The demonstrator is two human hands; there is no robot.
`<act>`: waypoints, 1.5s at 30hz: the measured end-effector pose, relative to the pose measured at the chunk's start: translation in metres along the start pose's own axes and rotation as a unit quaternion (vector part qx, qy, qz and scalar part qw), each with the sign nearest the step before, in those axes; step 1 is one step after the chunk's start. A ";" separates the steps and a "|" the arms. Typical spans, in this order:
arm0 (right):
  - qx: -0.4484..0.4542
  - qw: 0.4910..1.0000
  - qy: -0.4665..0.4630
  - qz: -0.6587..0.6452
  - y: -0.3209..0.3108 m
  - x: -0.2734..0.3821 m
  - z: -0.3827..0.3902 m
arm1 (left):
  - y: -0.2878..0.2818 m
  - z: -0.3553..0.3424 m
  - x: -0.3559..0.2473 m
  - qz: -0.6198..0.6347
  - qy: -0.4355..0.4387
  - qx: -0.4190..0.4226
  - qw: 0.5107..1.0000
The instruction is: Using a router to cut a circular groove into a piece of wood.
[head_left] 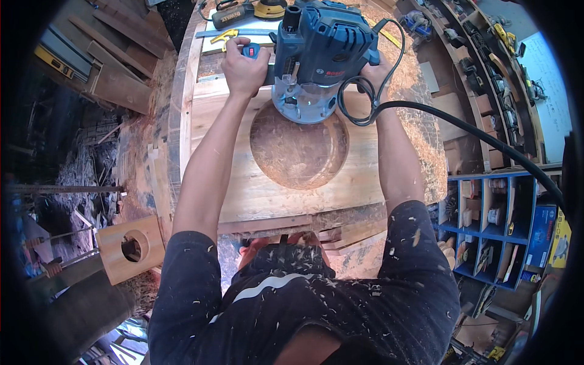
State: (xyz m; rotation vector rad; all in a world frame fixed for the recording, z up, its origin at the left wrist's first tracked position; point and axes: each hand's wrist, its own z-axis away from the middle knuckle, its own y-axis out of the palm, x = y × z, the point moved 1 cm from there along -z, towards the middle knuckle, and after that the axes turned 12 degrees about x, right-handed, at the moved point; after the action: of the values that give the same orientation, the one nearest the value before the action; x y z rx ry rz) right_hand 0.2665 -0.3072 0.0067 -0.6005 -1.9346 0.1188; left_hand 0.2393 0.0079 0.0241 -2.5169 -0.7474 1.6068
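Observation:
A blue electric router (325,45) with a clear base stands on a pale wooden board (219,194), at the far edge of a large round cut-out (292,152) with wood dust in it. My left hand (244,70) is closed round the router's left handle, which has a red and blue switch by my thumb. My right hand (375,76) is on the right handle, its fingers partly hidden by the router and its looped black cord (462,121), which runs off to the right.
The workbench (429,152) holds a yellow clamp (224,38) and other power tools at the back. A small board with a round hole (112,255) is at the lower left, stacked planks (112,42) at the upper left. Blue cubby shelving (480,219) and tool shelves (480,67) line the right.

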 end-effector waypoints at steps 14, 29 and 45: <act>-0.012 0.999 0.015 0.040 -0.036 -0.017 0.006 | 0.027 0.006 -0.012 -0.021 -0.001 0.018 1.000; 0.009 0.999 0.010 0.046 -0.061 -0.007 0.021 | 0.042 0.012 -0.021 -0.029 0.005 0.030 0.999; 0.019 0.999 0.037 0.020 -0.088 0.001 0.041 | 0.053 0.023 -0.035 -0.013 -0.010 0.070 0.997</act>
State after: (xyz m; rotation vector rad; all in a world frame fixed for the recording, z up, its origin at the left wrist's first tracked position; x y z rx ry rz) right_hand 0.1983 -0.3759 0.0201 -0.6112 -1.8449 0.1568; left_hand 0.2265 -0.0586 0.0267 -2.3882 -0.6428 1.6188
